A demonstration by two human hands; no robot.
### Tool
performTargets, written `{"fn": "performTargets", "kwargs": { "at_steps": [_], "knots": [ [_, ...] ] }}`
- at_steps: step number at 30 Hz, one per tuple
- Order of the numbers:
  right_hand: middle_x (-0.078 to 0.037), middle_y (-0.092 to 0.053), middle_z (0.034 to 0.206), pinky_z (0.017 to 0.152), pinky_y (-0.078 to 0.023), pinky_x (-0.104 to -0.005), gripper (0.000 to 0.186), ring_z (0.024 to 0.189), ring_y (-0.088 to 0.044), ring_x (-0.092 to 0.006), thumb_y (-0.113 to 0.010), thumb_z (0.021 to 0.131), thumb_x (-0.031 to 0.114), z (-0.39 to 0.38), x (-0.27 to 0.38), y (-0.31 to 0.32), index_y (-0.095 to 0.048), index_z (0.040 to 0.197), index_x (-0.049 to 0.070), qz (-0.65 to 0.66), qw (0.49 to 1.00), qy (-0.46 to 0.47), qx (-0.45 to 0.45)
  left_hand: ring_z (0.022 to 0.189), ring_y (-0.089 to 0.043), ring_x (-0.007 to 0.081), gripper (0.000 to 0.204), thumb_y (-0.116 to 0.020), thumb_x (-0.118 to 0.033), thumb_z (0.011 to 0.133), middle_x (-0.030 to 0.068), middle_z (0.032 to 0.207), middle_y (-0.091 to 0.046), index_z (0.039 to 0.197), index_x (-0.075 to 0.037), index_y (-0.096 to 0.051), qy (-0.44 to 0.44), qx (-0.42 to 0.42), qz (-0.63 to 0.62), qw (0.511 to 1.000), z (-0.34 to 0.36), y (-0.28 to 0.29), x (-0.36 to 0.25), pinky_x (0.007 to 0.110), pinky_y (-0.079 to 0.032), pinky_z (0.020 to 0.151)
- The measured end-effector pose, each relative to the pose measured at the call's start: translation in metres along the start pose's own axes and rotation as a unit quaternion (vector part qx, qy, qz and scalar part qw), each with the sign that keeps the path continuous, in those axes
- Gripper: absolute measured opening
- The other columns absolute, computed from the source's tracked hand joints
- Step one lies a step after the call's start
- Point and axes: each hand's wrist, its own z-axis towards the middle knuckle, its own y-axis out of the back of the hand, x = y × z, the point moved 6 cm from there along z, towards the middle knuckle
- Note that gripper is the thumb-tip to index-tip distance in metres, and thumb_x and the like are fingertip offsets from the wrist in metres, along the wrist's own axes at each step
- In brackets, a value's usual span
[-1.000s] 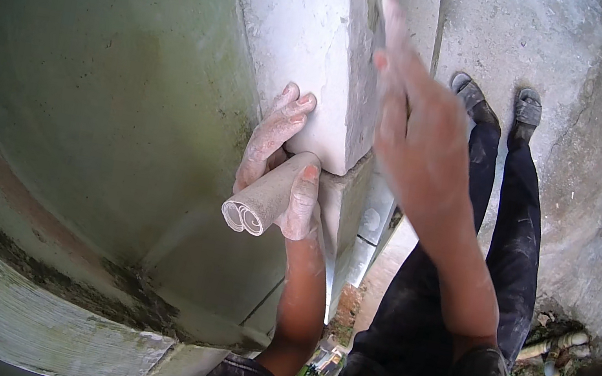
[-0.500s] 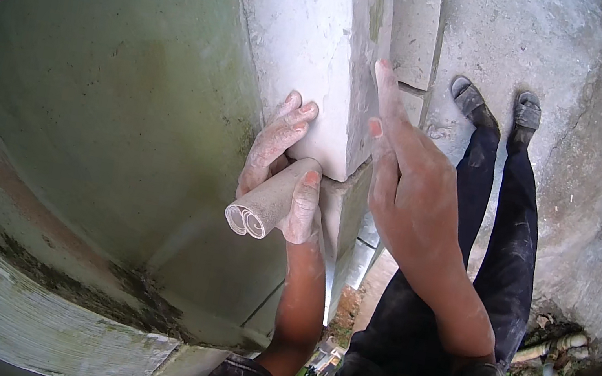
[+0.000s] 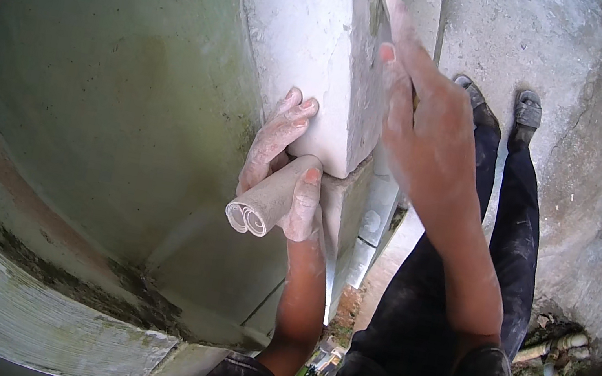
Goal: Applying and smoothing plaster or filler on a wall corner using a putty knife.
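My left hand (image 3: pixel 276 148), coated in white dust, is closed round a double-curled, off-white rolled sheet (image 3: pixel 273 198). Its thumb lies along the roll, while its fingertips rest against the top of a white plastered ledge (image 3: pixel 306 37). Beside the ledge's right-hand face is my right hand (image 3: pixel 433 134), dusty too, with thumb and forefinger stretched toward the far end. A thin dark edge shows between thumb and forefinger; whatever lies under the palm is hidden. The other right fingers are mostly out of sight.
A greenish curved basin-like surface (image 3: pixel 112 77) fills the left, bounded by a mossy rim (image 3: pixel 54 330). My sandalled feet (image 3: pixel 527 110) stand on a concrete floor (image 3: pixel 589 180) at right. Pipes (image 3: pixel 552 350) and rubble lie at lower right.
My right hand has slid farther away along the ledge's side face, its forearm following. My left hand and the rolled sheet have stayed nearly in place.
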Motion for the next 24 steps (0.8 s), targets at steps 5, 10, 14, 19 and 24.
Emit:
{"fn": "performTargets", "kwargs": {
  "at_steps": [5, 10, 14, 19, 24],
  "knots": [
    [-0.025, -0.067, 0.117, 0.081, -0.054, -0.0370, 0.053, 0.089, -0.072, -0.0280, -0.047, 0.101, 0.008, -0.029, -0.027, -0.010, -0.041, 0.154, 0.012, 0.010, 0.998, 0.051, -0.030, 0.129, -0.054, 0.0447, 0.054, -0.059, -0.017, 0.073, 0.0327, 0.119, -0.064, 0.117, 0.014, -0.060, 0.023, 0.003, 0.011, 1.000, -0.004, -0.001, -0.001, 0.054, -0.034, 0.116],
    [-0.009, -0.065, 0.086, 0.049, -0.049, -0.0264, 0.048, 0.059, -0.058, -0.0126, -0.052, 0.100, 0.013, -0.045, -0.078, 0.000, -0.050, 0.148, 0.014, 0.231, 0.947, -0.215, 0.055, 0.129, -0.054, 0.0447, 0.055, -0.059, -0.015, 0.071, 0.0316, 0.118, -0.066, 0.117, 0.014, -0.060, 0.001, 0.010, 0.005, 1.000, 0.000, 0.004, -0.002, 0.054, -0.033, 0.116],
    [-0.001, -0.055, 0.070, 0.039, -0.042, -0.0223, 0.044, 0.049, -0.049, -0.0087, -0.048, 0.104, 0.031, -0.067, -0.135, 0.011, -0.049, 0.143, 0.010, 0.495, 0.776, -0.389, -0.034, 0.129, -0.054, 0.0448, 0.055, -0.059, -0.015, 0.071, 0.0321, 0.118, -0.065, 0.117, 0.013, -0.060, 0.014, 0.007, -0.001, 1.000, -0.002, -0.001, 0.001, 0.055, -0.033, 0.116],
    [-0.009, -0.069, 0.089, 0.056, -0.053, -0.0292, 0.032, 0.064, -0.063, -0.0154, -0.046, 0.106, 0.028, -0.058, -0.107, 0.013, -0.065, 0.123, 0.010, 0.456, 0.846, -0.241, 0.134, 0.123, -0.058, 0.0428, 0.041, -0.070, -0.021, 0.082, 0.0276, 0.113, -0.069, 0.111, 0.008, -0.066, 0.003, -0.023, -0.011, 1.000, 0.002, 0.007, -0.007, 0.056, -0.039, 0.111],
    [-0.017, -0.064, 0.134, 0.105, -0.043, -0.0360, 0.042, 0.119, -0.062, -0.0262, -0.053, 0.105, 0.018, -0.034, -0.047, 0.014, -0.052, 0.145, 0.007, 0.076, 0.996, 0.045, -0.012, 0.129, -0.054, 0.0450, 0.053, -0.060, -0.017, 0.074, 0.0322, 0.117, -0.065, 0.117, 0.013, -0.060, 0.014, -0.005, 0.001, 1.000, -0.003, 0.001, -0.002, 0.055, -0.033, 0.116]
  ]
}}
